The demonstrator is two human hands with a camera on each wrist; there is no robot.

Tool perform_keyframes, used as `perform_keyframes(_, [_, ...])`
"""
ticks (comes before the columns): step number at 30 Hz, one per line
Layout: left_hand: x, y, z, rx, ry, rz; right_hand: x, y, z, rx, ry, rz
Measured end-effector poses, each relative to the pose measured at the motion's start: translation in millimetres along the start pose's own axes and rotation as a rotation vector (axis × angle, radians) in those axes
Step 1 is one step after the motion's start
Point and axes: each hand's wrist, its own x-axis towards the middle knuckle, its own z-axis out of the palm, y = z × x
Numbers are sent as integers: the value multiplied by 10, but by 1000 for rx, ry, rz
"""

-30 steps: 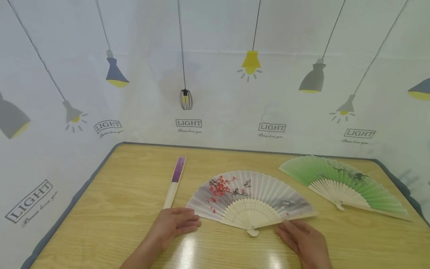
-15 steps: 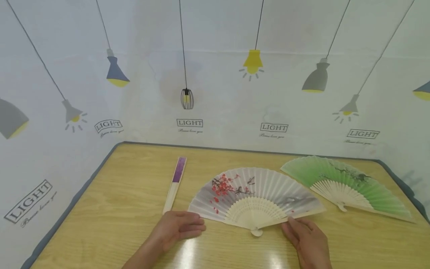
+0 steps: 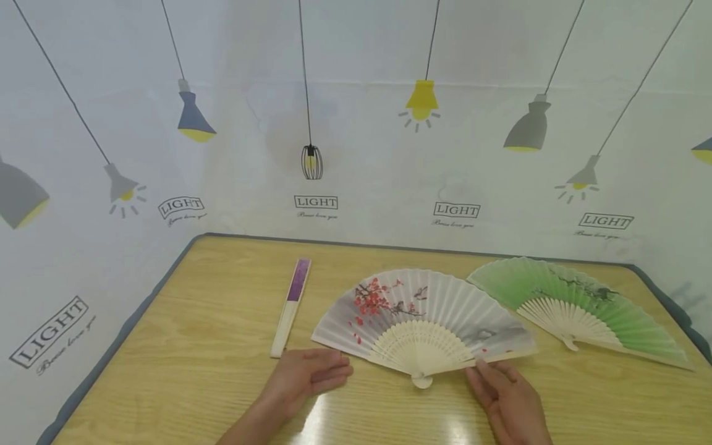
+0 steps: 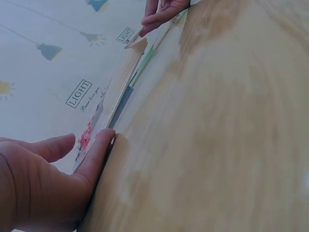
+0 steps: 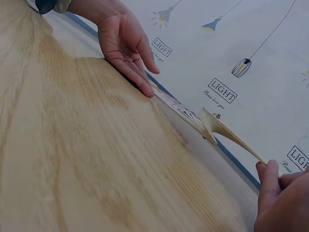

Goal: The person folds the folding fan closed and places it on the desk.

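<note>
An unfolded grey-white folding fan [image 3: 445,309] with red blossoms and pale ribs lies spread at the middle of the table. My right hand [image 3: 508,395] pinches its right outer stick between thumb and fingers; in the right wrist view that stick [image 5: 239,140] rises off the table. The left hand [image 3: 311,377] rests on the table by the fan's left lower edge, fingers straight and together. In the right wrist view, its fingertips [image 5: 148,91] lie at the fan's left end; whether they press on it is hard to tell.
A green unfolded fan [image 3: 584,303] lies at the back right, its left side close behind the grey one. A closed fan with a purple end [image 3: 292,306] lies to the left. A printed cloth wall [image 3: 367,154] stands behind the wooden table [image 3: 206,321].
The left hand has slid right, from the fan's left tip to along its lower edge. The grey fan has shifted slightly away and rightward, with the right hand still pinching its stick.
</note>
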Motion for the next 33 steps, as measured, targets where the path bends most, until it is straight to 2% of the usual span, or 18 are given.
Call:
perform_keyframes(3, [10,-10,36,-37,39,9,-14,-6,19,-12,-2,7])
perform_keyframes(8, [39,-20,69,-92,69,66,-28,-14,37,4,-1,10])
perform_keyframes(13, [94,-48,82,-65,110,139,-44,5,53,35,-9,-32])
perform_keyframes(17, [178,-91,160,-85,187,201,-48,31,67,73,-8,-71])
perform_keyframes(22, [305,-123,296,-183,325,290,-60,87,74,193,7,-130])
perform_keyframes(26, [405,-128,397,-230,430,395,-53,120,155,260,104,-147])
perform_keyframes(28, [440,-126,442,-243,463,431,-39,119,221,241,176,-148])
perform_keyframes(30, [464,-120,478,-252,484,449,-17,105,282,221,241,-144])
perform_keyframes(33, [467,-106,515,-263,504,449,10,89,331,202,268,-154])
